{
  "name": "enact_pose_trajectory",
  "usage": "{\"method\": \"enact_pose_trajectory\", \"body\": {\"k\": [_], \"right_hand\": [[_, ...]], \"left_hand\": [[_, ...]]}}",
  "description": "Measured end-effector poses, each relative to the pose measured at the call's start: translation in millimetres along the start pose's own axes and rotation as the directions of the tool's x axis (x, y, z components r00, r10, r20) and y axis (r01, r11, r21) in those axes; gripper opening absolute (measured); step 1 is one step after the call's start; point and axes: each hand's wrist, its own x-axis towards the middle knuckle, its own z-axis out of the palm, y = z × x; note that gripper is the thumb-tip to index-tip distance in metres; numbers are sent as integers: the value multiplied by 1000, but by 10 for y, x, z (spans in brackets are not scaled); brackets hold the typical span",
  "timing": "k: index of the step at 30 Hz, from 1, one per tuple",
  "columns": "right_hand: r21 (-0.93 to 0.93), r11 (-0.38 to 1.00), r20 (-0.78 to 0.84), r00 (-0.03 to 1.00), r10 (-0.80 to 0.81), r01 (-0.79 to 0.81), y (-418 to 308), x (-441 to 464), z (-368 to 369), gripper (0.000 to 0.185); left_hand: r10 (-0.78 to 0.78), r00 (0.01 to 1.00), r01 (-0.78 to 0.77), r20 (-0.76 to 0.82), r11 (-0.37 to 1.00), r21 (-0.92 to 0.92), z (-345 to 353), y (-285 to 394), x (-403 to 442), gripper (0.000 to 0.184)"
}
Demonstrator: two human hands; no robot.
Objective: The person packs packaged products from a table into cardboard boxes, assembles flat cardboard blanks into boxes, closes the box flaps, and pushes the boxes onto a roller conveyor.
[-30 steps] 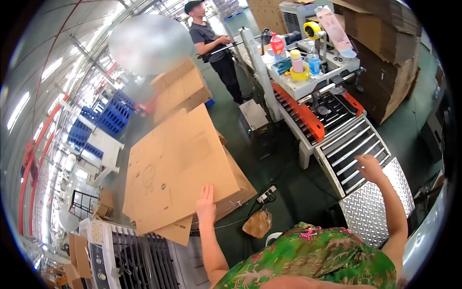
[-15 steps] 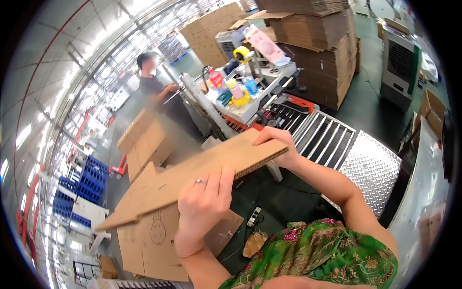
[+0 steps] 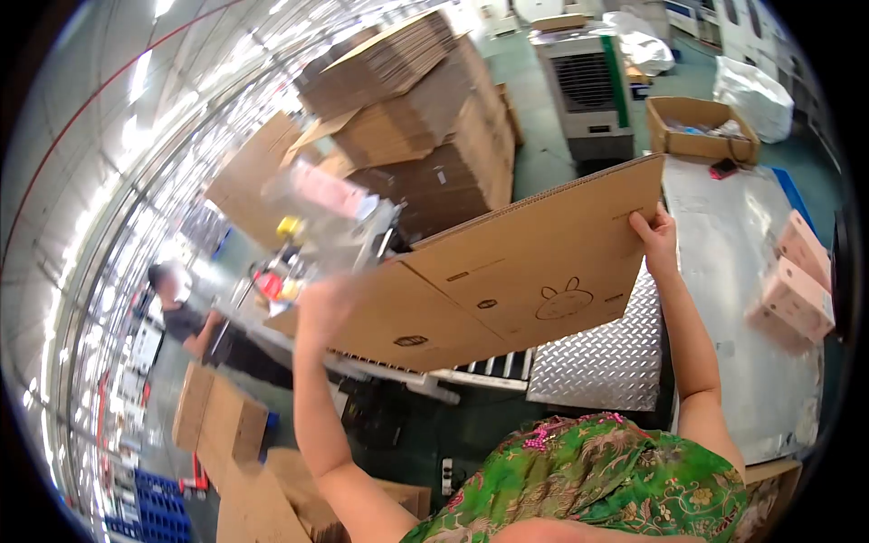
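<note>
A folded-flat cardboard box (image 3: 507, 262) is held up in front of me, tilted, its printed face with a rabbit-head outline (image 3: 564, 300) turned toward me. My right hand (image 3: 661, 240) grips its right edge, thumb on the near face and the other fingers behind. Near the box's left part is my left hand (image 3: 328, 308), smeared by motion; whether its fingers grip the cardboard I cannot tell. Below the box lie a diamond-plate metal sheet (image 3: 602, 362) and part of a roller conveyor (image 3: 493, 369).
To the right stands a metal-topped table (image 3: 751, 380) with pink boxes (image 3: 797, 299) and an open carton (image 3: 701, 136). Stacked cardboard (image 3: 462, 154) and an air cooler (image 3: 584, 90) are behind. More cardboard (image 3: 258, 498) lies lower left. A person (image 3: 195, 326) stands at left.
The cardboard box has swung rightward and turned its printed face toward me. My right hand now grips its right edge; my left hand has moved up and left. My view has turned right.
</note>
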Motion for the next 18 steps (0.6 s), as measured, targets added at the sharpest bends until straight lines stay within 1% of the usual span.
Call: {"method": "enact_pose_trajectory", "body": {"k": [1, 2, 3, 4, 6, 7, 8, 10, 11, 12, 13, 15, 16, 17, 18], "right_hand": [[-123, 992, -20, 1000, -21, 18, 102, 90, -259, 34], [-190, 981, -17, 999, 33, -35, 229, 169, -571, 46], [-623, 777, -127, 969, -212, 88, 173, 143, -727, 52], [-916, 388, -93, 882, -462, 106, 95, 125, -796, 58], [-956, 201, 84, 858, -506, 212, -222, 164, -710, 62], [-955, 116, 182, 844, -505, 275, -334, 162, -643, 64], [-938, 96, 277, 884, -378, 335, -349, 154, -604, 68], [-896, 25, 435, 886, -160, 444, -277, 114, -457, 52], [-939, 21, 340, 919, 197, 343, -225, 135, -452, 44], [-968, -35, 195, 831, 522, 249, -171, 158, -470, 37], [-917, 88, 399, 880, 259, 390, -51, 98, -484, 37], [-916, 47, 386, 840, 382, 399, -41, 152, -386, 42], [-915, 29, 373, 818, 438, 402, -88, 175, -306, 44], [-919, 60, 372, 804, 464, 391, -135, 239, -245, 52], [-930, 64, 339, 779, 528, 362, -114, 318, -240, 60]], "left_hand": [[38, 999, -38, 25, 999, 1, 202, 210, 212, 23], [69, 996, -70, 52, 998, 3, 408, 433, 376, 22], [102, 993, -96, 67, 992, -86, 680, 576, 518, 23], [119, 990, -106, 69, 981, -164, 978, 651, 636, 24], [237, 971, -234, 36, 968, -87, 1503, 796, 782, 27], [222, 970, -214, 100, 974, -79, 1727, 883, 828, 27], [201, 965, -191, 170, 979, -74, 1955, 950, 877, 28], [311, 940, -312, 143, 950, -16, 2480, 949, 959, 27], [289, 950, -284, 115, 957, -61, 2612, 877, 1016, 26], [273, 959, -263, 83, 959, -106, 2704, 820, 1060, 26], [166, 985, -159, 37, 978, -135, 2769, 826, 1068, 26], [-49, 998, 39, -47, 979, -200, 2905, 831, 1071, 27], [-157, 982, 136, -108, 974, -180, 2965, 863, 1095, 29], [-264, 937, 232, -230, 960, -155, 3046, 922, 1110, 31], [-359, 866, 330, -349, 933, -141, 3092, 1008, 1121, 34]]}}
